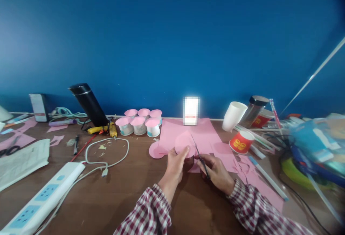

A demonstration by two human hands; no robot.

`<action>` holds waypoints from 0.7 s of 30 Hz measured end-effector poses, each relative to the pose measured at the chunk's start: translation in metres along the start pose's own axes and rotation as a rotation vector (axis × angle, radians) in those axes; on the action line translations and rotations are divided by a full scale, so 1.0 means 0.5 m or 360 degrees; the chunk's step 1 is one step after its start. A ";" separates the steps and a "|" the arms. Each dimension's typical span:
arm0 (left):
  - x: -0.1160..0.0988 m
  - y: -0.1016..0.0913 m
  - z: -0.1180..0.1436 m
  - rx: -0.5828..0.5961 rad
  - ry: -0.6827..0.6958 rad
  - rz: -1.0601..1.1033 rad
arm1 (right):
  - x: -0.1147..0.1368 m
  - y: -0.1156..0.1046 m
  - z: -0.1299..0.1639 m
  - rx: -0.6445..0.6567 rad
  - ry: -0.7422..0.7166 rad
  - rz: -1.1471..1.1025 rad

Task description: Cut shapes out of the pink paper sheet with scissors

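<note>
Cutting a pink paper disc [184, 142] with scissors [199, 156], hands side by side over the large pink sheet [188, 129].

Left hand [176, 165] pinches the disc's lower edge, thumb on top, holding it just above the sheet's near edge. Right hand [215, 170] is closed around the scissor handles; blades angle up against the disc's right rim. The red paper cup [241, 142] lies right of the sheet.

The table [129, 195] is brown wood with a smooth, faintly sheened top. The pink sheet [185, 130] and the pink disc [184, 143] are matt paper. The scissors [201, 157] show dark metal blades. The power strip [43, 195] is glossy white plastic, the flask [88, 104] glossy black, the sleeves [151, 213] soft checked cloth.
</note>
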State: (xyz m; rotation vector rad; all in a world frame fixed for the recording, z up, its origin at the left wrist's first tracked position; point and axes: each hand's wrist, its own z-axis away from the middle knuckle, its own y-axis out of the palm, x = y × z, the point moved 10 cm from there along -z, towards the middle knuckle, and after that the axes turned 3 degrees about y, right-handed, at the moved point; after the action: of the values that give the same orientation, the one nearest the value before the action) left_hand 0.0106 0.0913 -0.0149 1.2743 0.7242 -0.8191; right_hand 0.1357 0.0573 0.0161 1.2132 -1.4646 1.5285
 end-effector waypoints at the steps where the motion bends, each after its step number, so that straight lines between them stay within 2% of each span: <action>1: 0.001 0.000 -0.001 -0.0003 -0.0003 0.0001 | 0.000 0.000 0.000 0.0002 0.0002 0.0005; 21: -0.004 -0.009 0.001 -0.0032 0.0069 -0.0057 | -0.011 0.001 0.002 0.0005 0.0055 -0.0018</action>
State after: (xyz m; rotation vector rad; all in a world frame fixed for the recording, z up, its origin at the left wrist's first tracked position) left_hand 0.0057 0.0906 -0.0156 1.2676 0.7900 -0.8138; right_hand 0.1374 0.0571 0.0107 1.1891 -1.4310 1.5370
